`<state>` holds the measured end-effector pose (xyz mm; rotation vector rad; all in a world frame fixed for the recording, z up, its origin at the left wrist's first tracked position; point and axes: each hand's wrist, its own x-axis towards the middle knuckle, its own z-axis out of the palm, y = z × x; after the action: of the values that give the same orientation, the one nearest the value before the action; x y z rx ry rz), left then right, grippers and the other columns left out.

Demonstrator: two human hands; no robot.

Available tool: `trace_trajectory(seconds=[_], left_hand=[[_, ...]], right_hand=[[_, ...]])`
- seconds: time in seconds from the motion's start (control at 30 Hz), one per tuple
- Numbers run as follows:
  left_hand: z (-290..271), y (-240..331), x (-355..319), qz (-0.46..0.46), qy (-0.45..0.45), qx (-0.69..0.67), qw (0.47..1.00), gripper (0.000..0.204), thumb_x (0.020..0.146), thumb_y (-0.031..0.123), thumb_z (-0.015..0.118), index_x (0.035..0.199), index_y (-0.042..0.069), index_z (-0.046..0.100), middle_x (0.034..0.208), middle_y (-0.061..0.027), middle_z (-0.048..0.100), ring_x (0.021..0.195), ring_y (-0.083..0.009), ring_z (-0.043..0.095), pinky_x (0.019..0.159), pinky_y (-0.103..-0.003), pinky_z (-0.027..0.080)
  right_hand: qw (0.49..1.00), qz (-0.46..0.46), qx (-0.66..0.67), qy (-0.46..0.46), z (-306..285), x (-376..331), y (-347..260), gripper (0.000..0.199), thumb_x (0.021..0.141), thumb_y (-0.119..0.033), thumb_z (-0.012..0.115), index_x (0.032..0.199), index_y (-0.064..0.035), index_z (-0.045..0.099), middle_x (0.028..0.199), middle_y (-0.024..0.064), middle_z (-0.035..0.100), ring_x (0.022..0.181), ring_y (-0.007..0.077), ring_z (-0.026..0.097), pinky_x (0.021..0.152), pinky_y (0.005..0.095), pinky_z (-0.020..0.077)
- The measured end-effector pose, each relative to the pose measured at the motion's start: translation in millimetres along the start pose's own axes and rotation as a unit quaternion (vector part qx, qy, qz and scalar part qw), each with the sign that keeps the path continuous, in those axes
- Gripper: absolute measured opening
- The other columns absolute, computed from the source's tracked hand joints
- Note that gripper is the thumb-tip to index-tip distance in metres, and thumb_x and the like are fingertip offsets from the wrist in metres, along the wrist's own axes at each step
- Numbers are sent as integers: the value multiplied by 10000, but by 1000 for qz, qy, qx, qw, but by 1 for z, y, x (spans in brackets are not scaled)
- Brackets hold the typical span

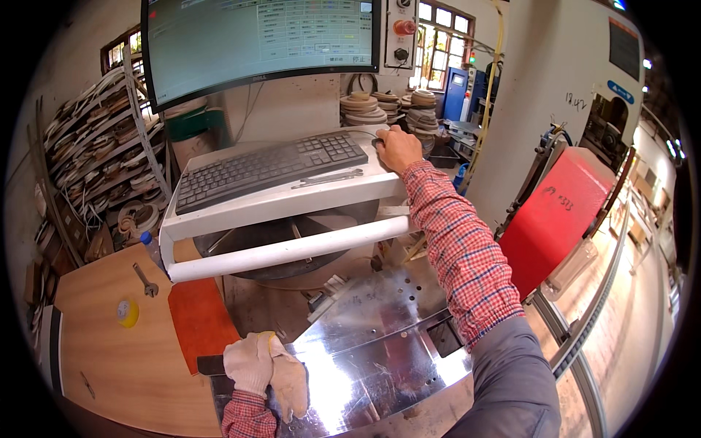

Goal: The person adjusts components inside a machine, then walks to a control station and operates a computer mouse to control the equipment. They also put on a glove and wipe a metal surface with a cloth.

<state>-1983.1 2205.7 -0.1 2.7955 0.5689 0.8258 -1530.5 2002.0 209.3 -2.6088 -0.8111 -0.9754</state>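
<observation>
My bare right hand [399,150] is wrapped over a dark computer mouse [377,143], mostly hidden under the fingers, at the right end of a white shelf [285,198]. A black keyboard [270,166] lies beside it, with wrenches [328,178] along its front edge. Lower left, my left hand [249,362] wears a whitish work glove. It grips a second, loose beige glove [290,384], which hangs over the shiny metal machine table [365,365]. The left fingertips are partly hidden by the fabric.
Above the keyboard hangs a monitor [255,47]. A wooden board [109,350] at left bears an open-ended wrench [145,280], a yellow tape roll [128,313] and an orange sheet [201,321]. A red machine guard [558,212] stands at right. The shelf's white rail [292,248] crosses before me.
</observation>
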Motion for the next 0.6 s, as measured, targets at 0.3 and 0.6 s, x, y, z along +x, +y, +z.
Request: trace_trajectory(seconds=[0.3,0.6], left_hand=[[3,7,6,-32,-89,30,995,343,985,312,484,933,95,744,862,-170,708,783,-388,684,676,-502,514],[4,14,6,-80,-43,-79,993,401,1004,324,461,951,35,734,858,-205,703,813,-385,688,717,-457,514]], right_hand=[[997,24,-61,-46,-15,0,4,215,872,-167,608,961,-70,778,1026,229,722,957,387,729,818,494,588],[999,34,3,-15,-5,-2,6,232,891,-204,653,1069,-134,784,1154,172,643,1018,365,680,851,457,561]])
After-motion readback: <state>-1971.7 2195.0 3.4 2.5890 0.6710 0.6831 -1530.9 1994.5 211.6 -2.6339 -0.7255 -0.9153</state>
